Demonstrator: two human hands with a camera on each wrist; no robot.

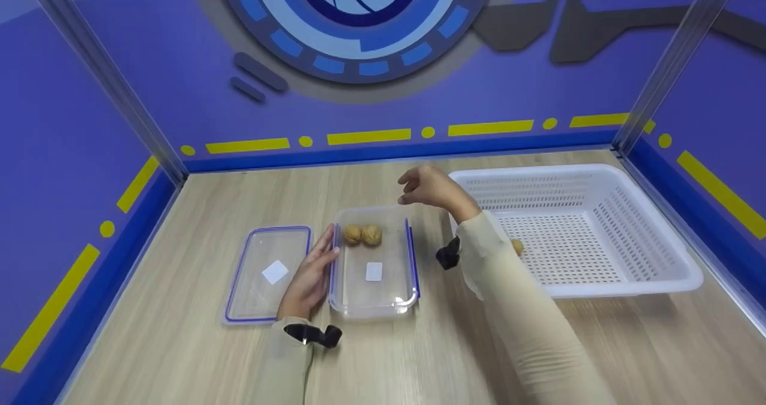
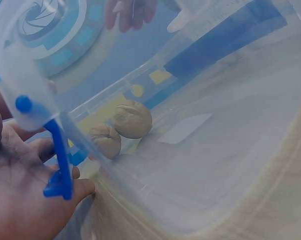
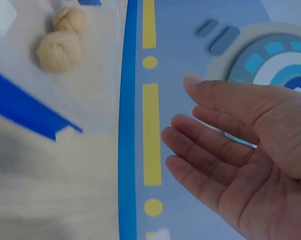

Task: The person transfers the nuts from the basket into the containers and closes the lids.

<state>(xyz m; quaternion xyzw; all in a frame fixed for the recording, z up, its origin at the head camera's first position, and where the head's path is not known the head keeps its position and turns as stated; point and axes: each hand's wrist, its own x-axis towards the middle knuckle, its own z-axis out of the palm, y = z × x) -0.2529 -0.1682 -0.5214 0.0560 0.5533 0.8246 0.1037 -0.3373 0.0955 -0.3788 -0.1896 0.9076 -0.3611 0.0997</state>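
Two walnuts point(image 1: 362, 234) lie side by side at the far end of a clear plastic container point(image 1: 359, 300) with blue latches. My left hand point(image 1: 309, 276) rests along the container's left wall, its fingers fairly straight. In the left wrist view, the palm point(image 2: 25, 200) is beside a blue latch point(image 2: 60, 165). My right hand point(image 1: 431, 186) hovers past the container's far right corner, holding nothing. Its fingers point(image 3: 205, 145) are loosely bent and apart in the right wrist view. Another walnut point(image 1: 517, 247) lies in the white basket point(image 1: 622, 288), partly hidden by the right sleeve.
A clear lid point(image 1: 251, 291) with a blue seal and a white label lies on the table left of the container. The perforated basket stands on the right, close to the side wall. Patterned blue panels point(image 1: 335, 118) enclose the wooden table point(image 1: 395, 357) at the back and sides.
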